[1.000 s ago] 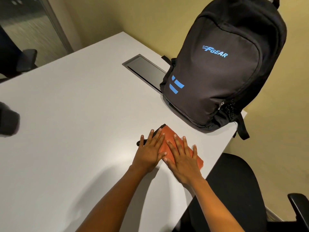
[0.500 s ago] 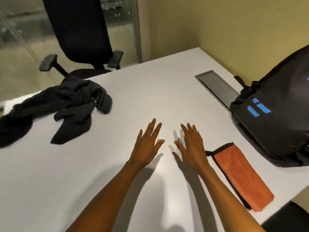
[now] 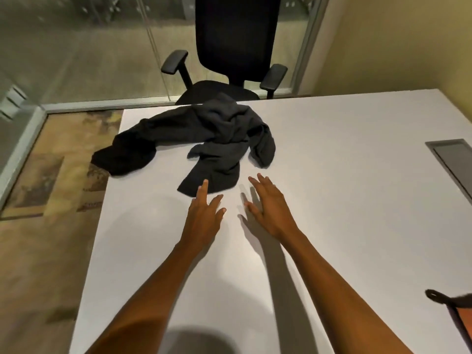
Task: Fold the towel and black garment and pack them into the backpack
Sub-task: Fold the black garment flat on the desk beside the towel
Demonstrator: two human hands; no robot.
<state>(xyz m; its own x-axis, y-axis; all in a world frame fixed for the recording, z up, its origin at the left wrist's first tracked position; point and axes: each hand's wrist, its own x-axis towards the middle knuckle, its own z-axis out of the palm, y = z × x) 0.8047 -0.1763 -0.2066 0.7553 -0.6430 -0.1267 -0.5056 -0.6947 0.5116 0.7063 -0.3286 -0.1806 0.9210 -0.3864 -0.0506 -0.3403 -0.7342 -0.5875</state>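
2 items need folding and, judging by how things lie, you are about half through that part. At the near right edge of the frame the orange towel (image 3: 463,319) shows only as a corner with a dark trim and a hanging loop; it looks flat and neat there, so it is probably folded already, though too little of it is in view to be sure. It sits well apart from your hands.

Further out, both your arms reach forward over the white table (image 3: 344,200). Your left hand (image 3: 204,213) is spread with straight fingers and grips nothing; its longest fingertip lies at, or just over, the near hem of the black garment (image 3: 219,144). Your right hand (image 3: 268,205) is likewise splayed and empty, just beside that hem on bare tabletop, not touching the cloth.

Beyond the hands, the garment is still an unfolded heap: bunched and creased in the middle, 1 long limb trailing left so that its end hangs over the table's left edge, a shorter piece curling to the right, and a flatter flap pointing toward you. It needs spreading flat before any fold will hold.

Behind it stands a black office chair (image 3: 235,42).

The backpack is out of view, so packing both pieces remains to be done.
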